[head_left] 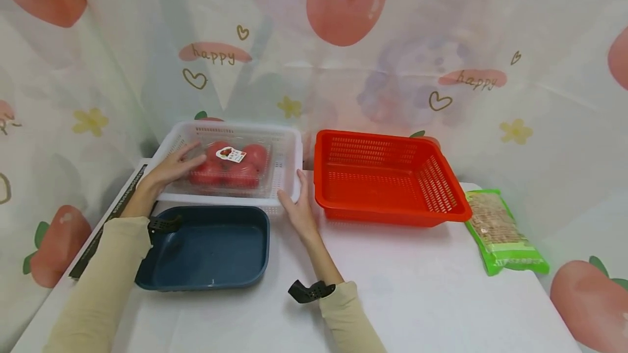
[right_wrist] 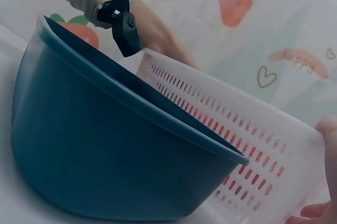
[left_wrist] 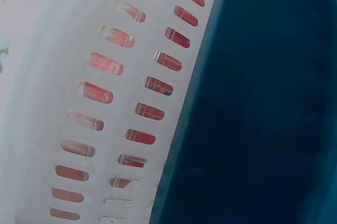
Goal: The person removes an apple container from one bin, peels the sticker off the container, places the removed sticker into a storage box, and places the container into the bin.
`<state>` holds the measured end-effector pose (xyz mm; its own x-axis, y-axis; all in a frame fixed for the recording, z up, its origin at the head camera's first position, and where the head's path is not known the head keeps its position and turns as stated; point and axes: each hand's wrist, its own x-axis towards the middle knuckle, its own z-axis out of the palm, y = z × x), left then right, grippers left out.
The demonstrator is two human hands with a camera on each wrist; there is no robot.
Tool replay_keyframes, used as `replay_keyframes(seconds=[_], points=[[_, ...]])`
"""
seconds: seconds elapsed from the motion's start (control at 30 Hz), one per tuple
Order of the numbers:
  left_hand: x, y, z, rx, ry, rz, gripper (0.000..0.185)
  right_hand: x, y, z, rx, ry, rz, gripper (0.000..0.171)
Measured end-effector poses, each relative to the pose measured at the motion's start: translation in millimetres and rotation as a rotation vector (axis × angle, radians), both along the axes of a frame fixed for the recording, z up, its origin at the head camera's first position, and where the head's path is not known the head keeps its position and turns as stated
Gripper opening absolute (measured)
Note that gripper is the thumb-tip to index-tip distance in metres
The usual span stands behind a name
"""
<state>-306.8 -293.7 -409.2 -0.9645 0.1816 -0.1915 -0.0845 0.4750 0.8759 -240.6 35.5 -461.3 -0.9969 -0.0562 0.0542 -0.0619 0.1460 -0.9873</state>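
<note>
1. Two hands meet the white slotted basket [head_left: 287, 148], which sits at the back left of the surface [head_left: 417, 287]. The left hand [head_left: 171, 168] lies with loose, nearly straight fingers on the clear pack of tomatoes [head_left: 230, 165] inside it. The right hand [head_left: 296, 208] presses open against the basket's near right corner, gripping nothing.
2. With flat fingers only, the smooth pack could slide away rather than lift, and tip the tomatoes against the basket wall.
3. An open palm may not steady the basket, so any pull on the pack could skate it into the red basket [head_left: 387, 178] just beside it.
4. Touching the white basket's front wall stands the dark blue tub [head_left: 211, 249], which a sleeve could nudge toward the near edge.
5. Well apart, near the right edge, the green packet [head_left: 502, 233] seems safe.
</note>
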Motion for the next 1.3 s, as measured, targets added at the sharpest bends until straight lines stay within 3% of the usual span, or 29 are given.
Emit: replay_keyframes(seconds=[0.63,1.3], points=[[-4.0,3.3,-0.1,-0.008,0.012,0.014,0.07,-1.0,1.0,0.3,0.011,0.024,-0.02,0.074],[1.6,4.3,-1.0,-0.106,0.05,0.049,0.071,0.3,-0.4,-1.9,0.005,0.026,-0.02,0.074]])
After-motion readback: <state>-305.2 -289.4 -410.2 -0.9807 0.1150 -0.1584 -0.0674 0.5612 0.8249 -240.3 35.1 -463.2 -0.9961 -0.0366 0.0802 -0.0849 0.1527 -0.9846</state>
